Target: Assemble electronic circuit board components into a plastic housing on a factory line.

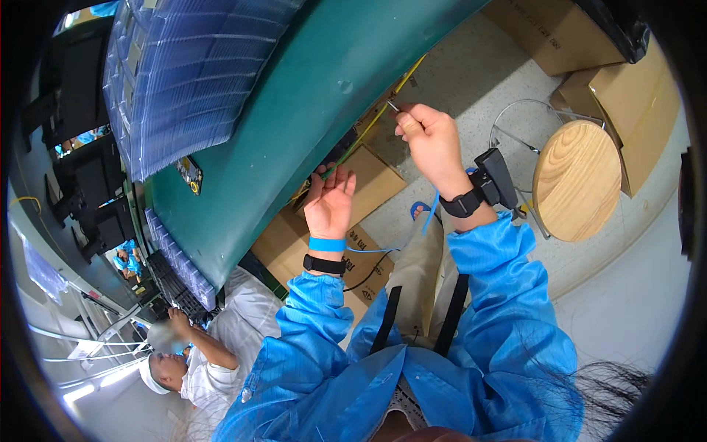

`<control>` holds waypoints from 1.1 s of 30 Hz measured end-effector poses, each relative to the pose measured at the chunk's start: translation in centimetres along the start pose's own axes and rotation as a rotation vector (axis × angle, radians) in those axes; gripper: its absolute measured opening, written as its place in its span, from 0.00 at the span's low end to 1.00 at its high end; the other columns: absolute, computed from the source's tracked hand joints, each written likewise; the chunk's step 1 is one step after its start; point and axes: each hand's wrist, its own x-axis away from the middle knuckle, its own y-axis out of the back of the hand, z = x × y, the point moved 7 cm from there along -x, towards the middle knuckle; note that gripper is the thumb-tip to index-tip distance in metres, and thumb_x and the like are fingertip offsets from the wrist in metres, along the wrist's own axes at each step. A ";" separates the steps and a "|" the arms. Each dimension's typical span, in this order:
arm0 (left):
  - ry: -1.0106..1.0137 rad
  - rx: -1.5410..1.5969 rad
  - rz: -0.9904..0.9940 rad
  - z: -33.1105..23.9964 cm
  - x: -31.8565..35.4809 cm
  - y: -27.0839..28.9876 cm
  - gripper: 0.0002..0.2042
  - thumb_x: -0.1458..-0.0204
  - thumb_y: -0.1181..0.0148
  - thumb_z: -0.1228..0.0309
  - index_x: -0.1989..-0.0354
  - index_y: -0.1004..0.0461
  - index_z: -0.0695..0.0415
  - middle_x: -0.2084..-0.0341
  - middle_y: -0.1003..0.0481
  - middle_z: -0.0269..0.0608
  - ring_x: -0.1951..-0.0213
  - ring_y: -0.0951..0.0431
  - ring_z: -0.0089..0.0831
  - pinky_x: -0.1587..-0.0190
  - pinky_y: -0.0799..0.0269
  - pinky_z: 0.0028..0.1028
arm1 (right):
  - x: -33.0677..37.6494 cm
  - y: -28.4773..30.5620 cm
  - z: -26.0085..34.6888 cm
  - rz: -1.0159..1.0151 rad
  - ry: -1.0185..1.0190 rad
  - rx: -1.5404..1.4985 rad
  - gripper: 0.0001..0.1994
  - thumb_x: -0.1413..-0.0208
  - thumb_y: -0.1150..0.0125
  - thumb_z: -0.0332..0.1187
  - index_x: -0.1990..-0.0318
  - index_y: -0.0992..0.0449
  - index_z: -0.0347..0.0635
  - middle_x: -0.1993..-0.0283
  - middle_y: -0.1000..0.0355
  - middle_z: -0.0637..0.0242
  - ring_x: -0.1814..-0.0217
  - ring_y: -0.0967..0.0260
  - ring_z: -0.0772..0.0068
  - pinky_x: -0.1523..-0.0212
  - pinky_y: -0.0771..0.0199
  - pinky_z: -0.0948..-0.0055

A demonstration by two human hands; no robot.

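Note:
At the edge of the green table, a thin yellow-green wire runs slantwise. My left hand is palm up beside that edge, its thumb and forefinger closed on the lower part of the wire. Farther right, my right hand pinches a small silver metal piece close to the wire's upper part; whether the piece joins the wire I cannot tell. A blue wrist strap circles my left wrist, and its blue cord hangs away to the right. Black bands hold a device on my right wrist.
Stacked clear plastic trays and a small circuit board lie on the table. Cardboard boxes stand beneath its edge. A round wooden stool is at right, near more boxes. A person in white works at lower left.

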 end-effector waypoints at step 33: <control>-0.012 0.007 0.088 -1.4 -0.8 -0.4 0.14 0.50 0.50 0.66 0.59 0.34 0.61 0.59 0.30 0.42 0.52 0.35 0.35 0.42 0.53 0.44 | -1.6 1.2 1.1 0.098 0.184 0.154 0.13 0.52 0.47 0.39 0.68 0.27 0.38 0.76 0.34 0.55 0.73 0.37 0.61 0.71 0.37 0.68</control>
